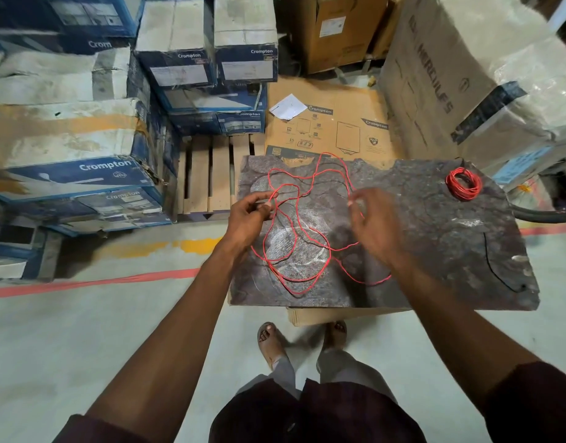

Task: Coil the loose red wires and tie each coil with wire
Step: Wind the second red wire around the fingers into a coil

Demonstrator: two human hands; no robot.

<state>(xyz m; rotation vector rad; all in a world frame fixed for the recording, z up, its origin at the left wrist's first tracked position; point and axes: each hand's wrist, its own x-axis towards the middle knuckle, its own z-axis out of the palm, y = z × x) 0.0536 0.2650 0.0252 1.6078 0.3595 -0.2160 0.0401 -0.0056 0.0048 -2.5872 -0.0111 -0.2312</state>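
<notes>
A long loose red wire point(307, 238) lies in tangled loops on a grey felt-covered board point(435, 251). My left hand point(248, 219) pinches one strand of it near the board's left edge. My right hand point(374, 228) is blurred above the middle of the board; its fingertips appear to pinch another strand of the same wire. A finished red coil point(463, 183) rests at the board's far right corner. A thin black wire point(495, 266) lies on the right part of the board.
Stacked blue and white cartons point(83, 139) fill the left side, a wooden pallet point(208, 174) sits beside the board. Brown cardboard boxes point(435, 91) stand behind and to the right. My feet point(304, 340) are on the concrete floor under the board's near edge.
</notes>
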